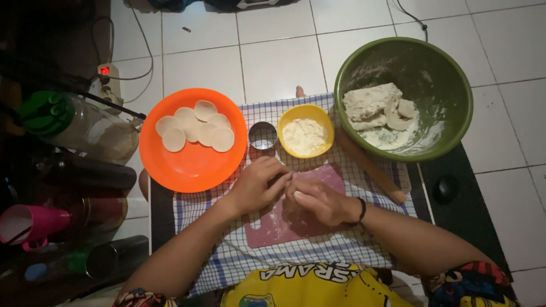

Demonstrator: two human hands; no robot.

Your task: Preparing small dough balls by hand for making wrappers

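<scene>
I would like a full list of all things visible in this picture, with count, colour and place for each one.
orange plate: one, orange, left of the cloth
dough discs: about six, pale, on the plate
metal ring cutter: one, silver, beside the plate
yellow bowl: one, yellow, holds flour, centre
green bowl: one, green, holds dough lumps, upper right
rolling pin: one, wooden, below the green bowl
pink board: one, pink, under the hands
checked cloth: one, blue-white, on the tiled floor
pink cup: one, far left
left hand: on the board, touching the right
right hand: on the board

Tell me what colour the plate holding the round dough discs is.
Orange plate, seen best in the head view.
</scene>
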